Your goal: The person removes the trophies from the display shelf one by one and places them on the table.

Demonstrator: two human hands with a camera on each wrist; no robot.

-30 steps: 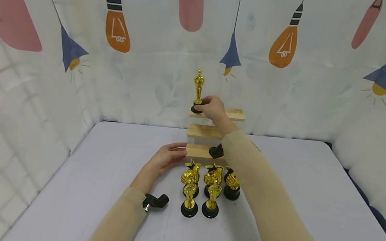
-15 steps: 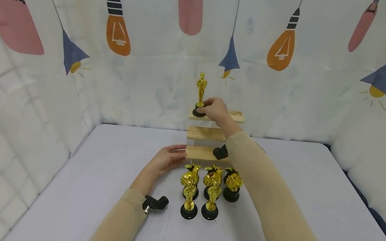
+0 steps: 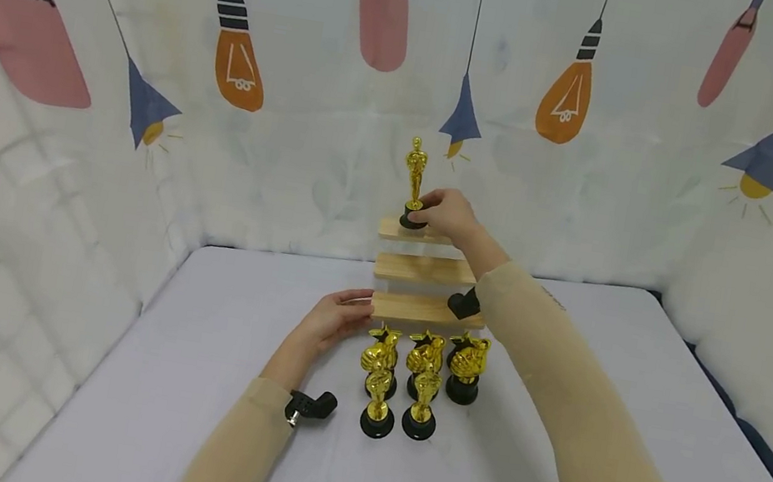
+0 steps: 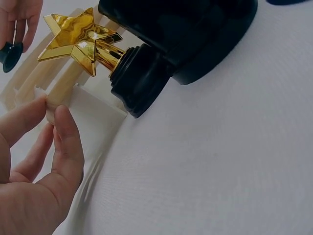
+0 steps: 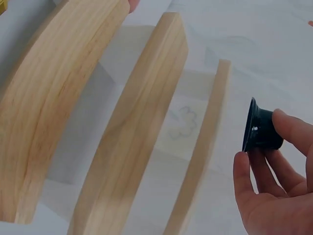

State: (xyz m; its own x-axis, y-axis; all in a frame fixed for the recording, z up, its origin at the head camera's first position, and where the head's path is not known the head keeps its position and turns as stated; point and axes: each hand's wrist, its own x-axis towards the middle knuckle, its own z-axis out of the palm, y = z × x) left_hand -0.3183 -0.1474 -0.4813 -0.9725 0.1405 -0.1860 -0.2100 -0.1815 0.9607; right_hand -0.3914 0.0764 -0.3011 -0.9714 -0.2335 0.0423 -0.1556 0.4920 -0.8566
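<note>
My right hand [image 3: 453,214] pinches the black base of a gold statuette trophy [image 3: 416,171], held upright at the top step of a three-step wooden stand [image 3: 420,268]. In the right wrist view the trophy's dark base [image 5: 263,129] sits between thumb and fingers, apart from the top board [image 5: 208,142]; the gold figure is out of that frame. My left hand [image 3: 332,318] grips the left end of the lowest board [image 3: 421,308]. In the left wrist view its thumb and fingers close on that board's end [image 4: 58,100].
Several gold trophies with black bases stand in front of the stand, including a star trophy [image 4: 73,36] and a front-row trophy [image 3: 419,423]. The white table [image 3: 256,296] ends at a patterned backdrop [image 3: 291,175] behind the stand.
My right hand has carried the statuette trophy to the right along the top step and slightly up. The left hand stays at the lowest board's end.
</note>
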